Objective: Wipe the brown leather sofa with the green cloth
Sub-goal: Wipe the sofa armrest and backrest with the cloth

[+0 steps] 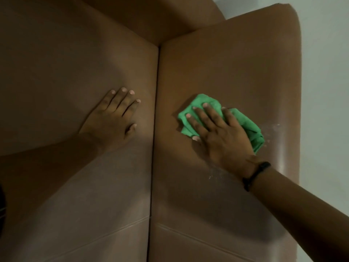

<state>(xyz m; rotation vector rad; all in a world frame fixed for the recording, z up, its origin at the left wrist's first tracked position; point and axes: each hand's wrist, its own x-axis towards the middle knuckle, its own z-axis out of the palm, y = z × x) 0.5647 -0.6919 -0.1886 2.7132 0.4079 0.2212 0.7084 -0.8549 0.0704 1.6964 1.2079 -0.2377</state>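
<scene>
The brown leather sofa [226,59] fills the view, split by a dark vertical seam between two cushions. My right hand [219,133] presses flat on the crumpled green cloth [251,129] on the right cushion; the cloth shows above my fingers and to the right of my palm. A dark band circles my right wrist. My left hand [113,116] lies flat on the left cushion with its fingers spread, holding nothing. Pale dusty specks mark the leather near the right wrist and beside the cloth.
A pale wall or floor [328,72] borders the sofa's right edge. The dark seam [155,129] runs top to bottom between the cushions. Stitched lines cross the leather lower down.
</scene>
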